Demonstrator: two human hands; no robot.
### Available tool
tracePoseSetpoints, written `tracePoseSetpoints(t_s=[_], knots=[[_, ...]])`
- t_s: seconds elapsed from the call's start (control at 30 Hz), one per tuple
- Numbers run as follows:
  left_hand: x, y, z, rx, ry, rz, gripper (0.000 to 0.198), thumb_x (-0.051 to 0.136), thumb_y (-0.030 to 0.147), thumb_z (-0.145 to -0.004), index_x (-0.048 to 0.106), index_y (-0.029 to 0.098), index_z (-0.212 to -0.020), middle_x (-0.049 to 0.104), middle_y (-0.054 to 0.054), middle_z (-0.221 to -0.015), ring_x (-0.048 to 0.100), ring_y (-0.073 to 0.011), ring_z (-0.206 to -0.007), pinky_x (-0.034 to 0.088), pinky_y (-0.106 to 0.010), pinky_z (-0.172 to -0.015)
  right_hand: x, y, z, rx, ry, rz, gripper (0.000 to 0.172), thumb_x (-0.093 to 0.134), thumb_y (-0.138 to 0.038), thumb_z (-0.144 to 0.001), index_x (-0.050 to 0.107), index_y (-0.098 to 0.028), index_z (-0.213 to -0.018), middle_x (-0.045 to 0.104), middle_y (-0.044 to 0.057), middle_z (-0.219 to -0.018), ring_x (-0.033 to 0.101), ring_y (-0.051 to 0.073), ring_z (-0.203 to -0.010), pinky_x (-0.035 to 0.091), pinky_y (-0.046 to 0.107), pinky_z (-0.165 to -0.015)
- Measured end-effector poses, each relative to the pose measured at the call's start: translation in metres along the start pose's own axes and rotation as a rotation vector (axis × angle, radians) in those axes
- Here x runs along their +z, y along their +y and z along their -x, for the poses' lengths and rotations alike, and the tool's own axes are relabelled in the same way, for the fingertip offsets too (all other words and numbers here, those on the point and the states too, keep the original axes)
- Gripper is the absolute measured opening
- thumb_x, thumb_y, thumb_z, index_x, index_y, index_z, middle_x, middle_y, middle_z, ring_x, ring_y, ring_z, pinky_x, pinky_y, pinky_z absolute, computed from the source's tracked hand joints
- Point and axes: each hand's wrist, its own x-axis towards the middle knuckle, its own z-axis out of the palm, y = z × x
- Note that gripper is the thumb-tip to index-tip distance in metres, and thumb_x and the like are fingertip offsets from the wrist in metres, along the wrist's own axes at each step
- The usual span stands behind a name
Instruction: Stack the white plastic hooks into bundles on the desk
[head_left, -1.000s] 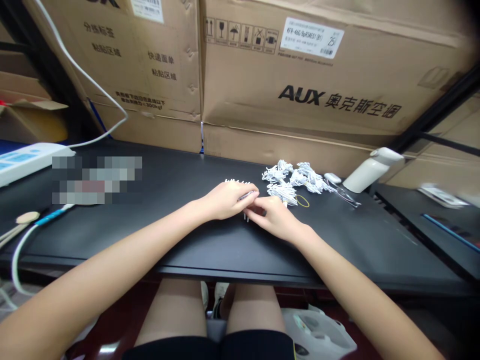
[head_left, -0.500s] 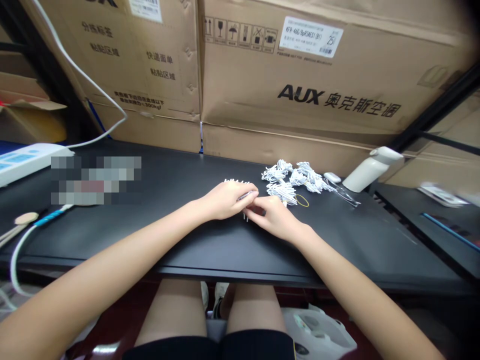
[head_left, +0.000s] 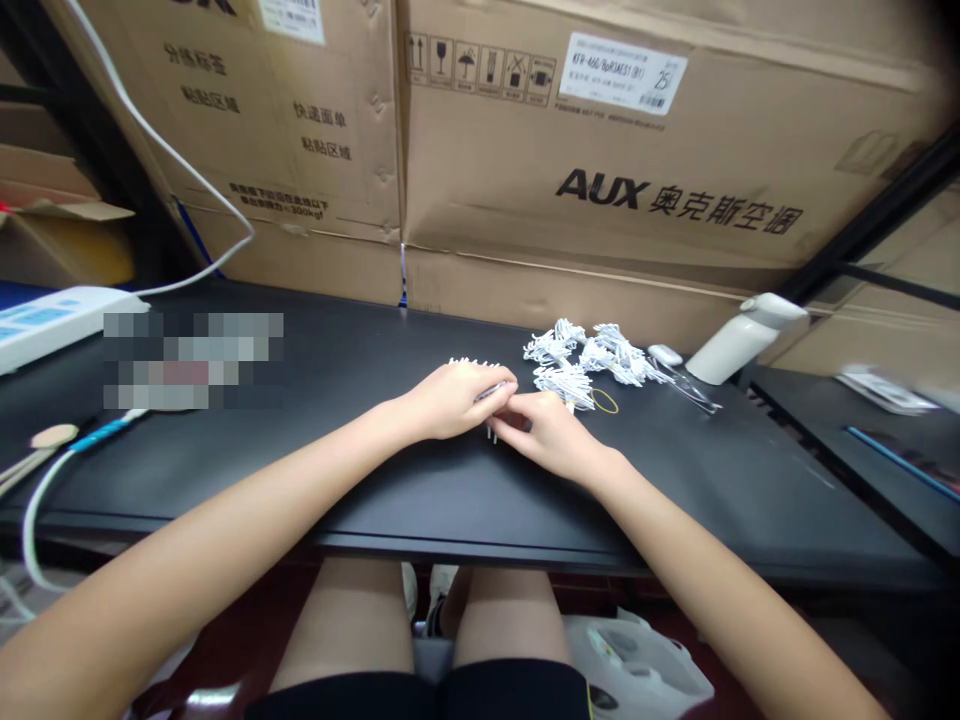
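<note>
Both hands meet over the black desk [head_left: 300,350]. My left hand [head_left: 457,398] is wrapped, palm down, over a bundle of thin white cords [head_left: 471,362]. Only the cord ends show, beyond the knuckles and below the fingers. My right hand [head_left: 553,432] touches it from the right, its thumb and fingers pinched at the bundle near my left fingertips. What lies between the fingers is mostly hidden. Just behind my right hand lie several white cord bundles [head_left: 562,383], with a yellow rubber band [head_left: 604,401] beside them.
Cardboard boxes [head_left: 480,210] line the back of the desk. At the right are a white bottle [head_left: 739,342], a small white case [head_left: 664,355] and what looks like glasses [head_left: 694,392]. A power strip [head_left: 64,322] sits at the left. A plastic bag [head_left: 645,665] is below the desk.
</note>
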Motion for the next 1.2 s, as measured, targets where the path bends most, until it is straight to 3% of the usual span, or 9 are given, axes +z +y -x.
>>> tracePoseSetpoints(t_s=[1.2], knots=[[-0.0009,0.0019,0.0001,0.003,-0.008,-0.005,0.034,0.030,0.035,-0.096,0.060,0.019,-0.095,0.066,-0.004,-0.085,0.061,-0.0165,-0.077,0.040,-0.025,-0.069,-0.0007,-0.0004,0.0010,0.017,-0.019,0.003,0.016,0.054,-0.021,-0.086,0.063,-0.015,-0.074,0.066,0.004,-0.067,0.056,0.014,-0.057,0.039,0.024,-0.057]])
